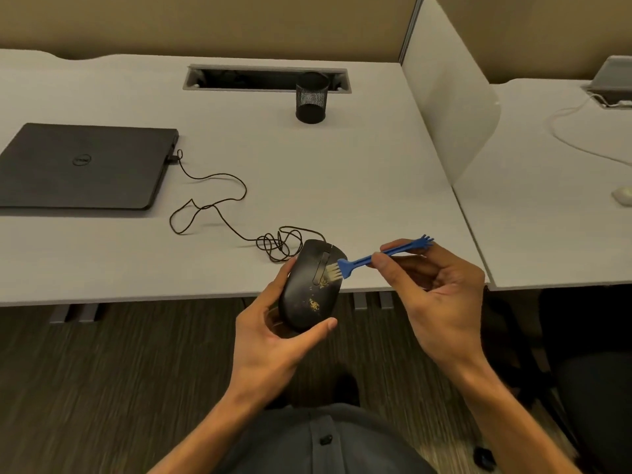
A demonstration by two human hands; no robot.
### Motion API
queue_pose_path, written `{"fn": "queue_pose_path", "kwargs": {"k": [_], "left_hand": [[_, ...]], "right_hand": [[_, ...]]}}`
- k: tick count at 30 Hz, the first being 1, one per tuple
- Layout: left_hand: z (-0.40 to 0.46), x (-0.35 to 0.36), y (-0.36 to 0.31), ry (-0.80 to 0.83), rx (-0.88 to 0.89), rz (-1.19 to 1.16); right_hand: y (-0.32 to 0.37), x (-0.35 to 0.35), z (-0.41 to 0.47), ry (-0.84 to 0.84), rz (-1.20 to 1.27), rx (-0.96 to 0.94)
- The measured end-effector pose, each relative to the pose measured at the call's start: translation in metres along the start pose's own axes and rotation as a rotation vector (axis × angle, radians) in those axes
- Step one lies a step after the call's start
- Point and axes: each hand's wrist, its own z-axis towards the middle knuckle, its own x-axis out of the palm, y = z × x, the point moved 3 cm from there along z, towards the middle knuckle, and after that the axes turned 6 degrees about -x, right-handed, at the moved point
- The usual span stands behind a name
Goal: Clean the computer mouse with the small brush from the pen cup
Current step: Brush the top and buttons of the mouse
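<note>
Right grip (434,295) pinches brush (369,260); left (273,333) clasps mouse (307,295); pen cup (312,97) contents unclear.

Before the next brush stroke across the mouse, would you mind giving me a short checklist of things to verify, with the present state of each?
1. Mouse firmly held: ok, the left hand cradles it above the desk edge.
2. Brush gripped: ok, the right hand pinches the blue handle.
3. Bristles on the mouse: ok, they touch beside the scroll wheel.
4. Crumbs cleared: not ok, yellowish specks remain on the shell.
5. Cable slack: ok, it lies in loose loops.
6. Cable plugged into the laptop: ok.
</note>
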Motion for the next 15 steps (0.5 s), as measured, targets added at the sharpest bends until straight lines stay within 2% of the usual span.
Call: {"fn": "queue_pose_path", "kwargs": {"k": [8,15], "left_hand": [[-0.008,0.006,-0.004,0.012,0.009,0.033],[-0.02,0.013,-0.008,0.066,0.026,0.077]], "right_hand": [[-0.013,-0.026,-0.005,-0.086,-0.08,-0.011],[0.002,-0.017,-0.029,0.022,-0.035,-0.08]]}}
